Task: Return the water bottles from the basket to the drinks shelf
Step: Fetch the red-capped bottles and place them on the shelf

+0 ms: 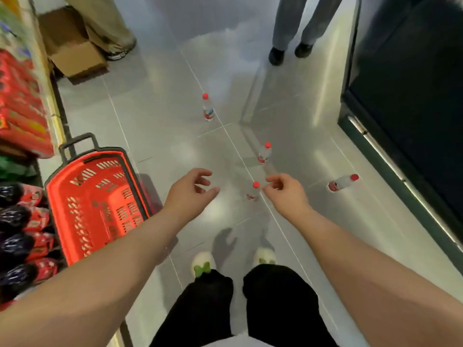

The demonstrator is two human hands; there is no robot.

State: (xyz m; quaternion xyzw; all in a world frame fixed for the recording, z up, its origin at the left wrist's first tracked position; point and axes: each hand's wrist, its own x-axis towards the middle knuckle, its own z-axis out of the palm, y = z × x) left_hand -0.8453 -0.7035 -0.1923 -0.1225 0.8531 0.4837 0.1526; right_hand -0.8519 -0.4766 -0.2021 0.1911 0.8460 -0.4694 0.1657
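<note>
1. Shiny grey tiled floor (160,116), pretty reflective.
2. Three water bottles stand upright on it, well apart: far bottle (208,110), middle bottle (264,154), near bottle (252,194).
3. The fourth bottle (342,182) lies on its side, off right near the dark cabinet (400,126).
4. Red basket (95,204) sits on the left, with a cardboard box (72,51) further back.

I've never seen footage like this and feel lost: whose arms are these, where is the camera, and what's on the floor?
No machine here: a person wears one camera on the head, looking forward and down. Their left hand and right hand reach forward, holding nothing; the right hand's fingers hover near the nearest bottle. Four red-capped water bottles are on the floor: that one, the middle bottle and far bottle standing, the lying bottle at right. A red basket stands left, beside stocked shelves.
</note>
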